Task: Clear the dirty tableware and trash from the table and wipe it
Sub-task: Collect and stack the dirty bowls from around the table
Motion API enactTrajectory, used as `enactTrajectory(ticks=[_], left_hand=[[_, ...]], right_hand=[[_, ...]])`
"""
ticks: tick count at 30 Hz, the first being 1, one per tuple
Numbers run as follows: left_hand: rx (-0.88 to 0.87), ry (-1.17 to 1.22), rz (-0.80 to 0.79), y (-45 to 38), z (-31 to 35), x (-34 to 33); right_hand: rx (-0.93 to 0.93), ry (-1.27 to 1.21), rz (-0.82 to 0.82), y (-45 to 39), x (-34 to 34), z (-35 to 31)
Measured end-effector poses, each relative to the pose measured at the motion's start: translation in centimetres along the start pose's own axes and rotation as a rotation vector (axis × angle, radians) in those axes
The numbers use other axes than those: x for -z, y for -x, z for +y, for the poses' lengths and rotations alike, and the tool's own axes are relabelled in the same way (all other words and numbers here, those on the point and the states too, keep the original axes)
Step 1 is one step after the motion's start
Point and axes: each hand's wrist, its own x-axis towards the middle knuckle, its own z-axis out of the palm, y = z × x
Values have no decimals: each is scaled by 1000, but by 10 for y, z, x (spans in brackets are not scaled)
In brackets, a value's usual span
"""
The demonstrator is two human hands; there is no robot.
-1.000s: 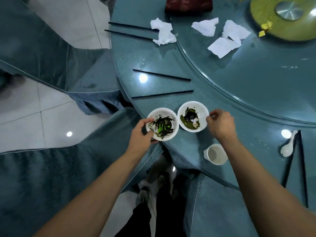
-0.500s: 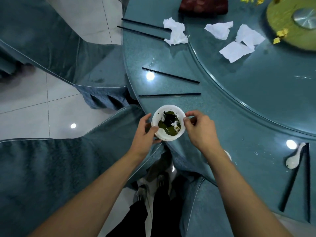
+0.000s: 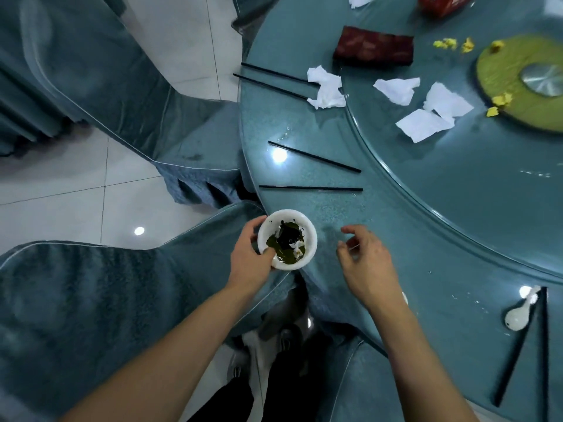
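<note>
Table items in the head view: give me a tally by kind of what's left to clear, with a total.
Bowls: 1 visible, held by the left hand, bowl
Loose chopsticks: 6, e.g. chopstick
Used napkins: 4, e.g. napkin
Spoons: 1, spoon
Dark red box: 1, box
Total: 13

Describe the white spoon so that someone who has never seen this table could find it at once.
Start at the round teal glass-topped table and follow its near edge to the far right, past the right hand. There the small white ceramic soup spoon lies beside a pair of long black chopsticks. It is the only spoon there, glossy and rounded, unlike the crumpled white paper napkins further up.
</note>
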Motion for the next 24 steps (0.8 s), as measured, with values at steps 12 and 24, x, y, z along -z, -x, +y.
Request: enactTrajectory(ticks=[12,24], left_hand=[[-197,-88,118,60,48,179],[-262,-190,228,96,25,458]], right_hand=[[196,93,-51,32,-51,-124],[341,78,10,123,-176,-327]])
